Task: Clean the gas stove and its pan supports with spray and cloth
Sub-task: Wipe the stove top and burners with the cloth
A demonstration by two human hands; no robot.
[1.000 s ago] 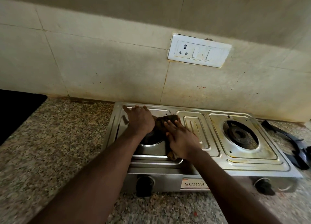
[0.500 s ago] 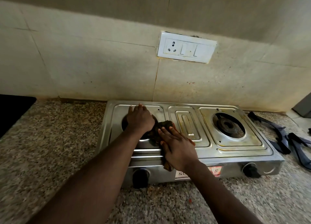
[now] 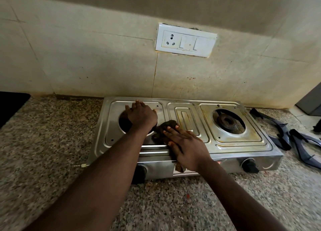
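- Steel gas stove [image 3: 107, 126] stands on the granite counter [image 3: 52, 144]; I judge the step in hand is wiping its left half.
- Left hand [image 3: 141, 117] lies flat over the left burner opening, fingers straight, holding nothing; probably it steadies the stove.
- Dark cloth [image 3: 165, 126] lies just beside it on the top plate; the right hand [image 3: 189, 149] presses it with straight fingers, without gripping.
- Next move calls for sliding the cloth toward the stained right burner [image 3: 227, 121].
- Pan supports [image 3: 284, 135] lie on the counter, right of the stove.
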